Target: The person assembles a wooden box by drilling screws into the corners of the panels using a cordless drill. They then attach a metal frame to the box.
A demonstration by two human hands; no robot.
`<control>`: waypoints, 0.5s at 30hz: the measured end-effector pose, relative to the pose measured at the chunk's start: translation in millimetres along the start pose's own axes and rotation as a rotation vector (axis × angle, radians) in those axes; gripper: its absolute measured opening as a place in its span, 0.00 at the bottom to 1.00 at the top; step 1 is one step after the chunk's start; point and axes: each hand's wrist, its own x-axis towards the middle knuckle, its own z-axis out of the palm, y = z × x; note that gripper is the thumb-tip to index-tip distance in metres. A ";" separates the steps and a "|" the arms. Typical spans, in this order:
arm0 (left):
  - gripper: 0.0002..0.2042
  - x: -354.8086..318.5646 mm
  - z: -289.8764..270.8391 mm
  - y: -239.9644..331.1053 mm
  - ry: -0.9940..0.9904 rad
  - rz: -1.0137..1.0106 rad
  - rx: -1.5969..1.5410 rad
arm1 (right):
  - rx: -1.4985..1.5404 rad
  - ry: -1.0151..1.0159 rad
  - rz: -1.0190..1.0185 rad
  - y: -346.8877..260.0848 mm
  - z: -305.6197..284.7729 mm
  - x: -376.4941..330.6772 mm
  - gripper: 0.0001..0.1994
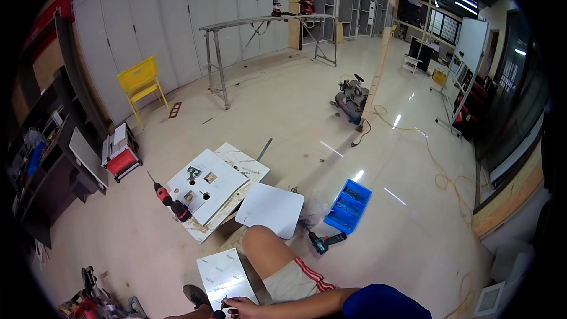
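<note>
A: Looking down from head height: right hand (239,306) at the bottom edge, forearm entering from the lower right, fingers closed together on a small dark object (219,313). Too small to say what it is.

B: Left hand?

A: Only a sliver of it (198,313) shows at the lower edge, just left of the dark object. Cannot tell whether it is closed or spread.

B: Where is the work?

A: Both hands meet at the near edge of a glossy white panel (223,276) lying on the floor, just beside the person's raised knee (263,248). A dark shoe (194,294) sits at the panel's left edge.

B: Surroundings?

A: Beyond the knee, a white rounded board (270,208). Left of it, a white panel with round holes (204,184) stacked on a marbled slab, a red drill (170,201) touching its left edge. Right of the board, a teal drill (323,241) on the floor near a blue parts tray (348,205). Farther off: yellow chair (140,84), long metal trestle bench (266,22), compressor (352,99) by a post.
</note>
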 end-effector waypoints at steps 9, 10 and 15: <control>0.19 -58.2 88.7 110.2 0.250 0.184 -0.089 | -0.215 0.181 0.375 -15.0 9.9 -39.6 0.13; 0.17 -31.6 83.0 123.4 -0.019 -0.060 -0.138 | -0.126 0.116 0.243 -37.0 -5.6 -39.3 0.11; 0.16 27.3 95.6 103.0 -0.206 0.281 -0.138 | -0.031 0.052 -0.023 -59.6 -0.5 -43.7 0.09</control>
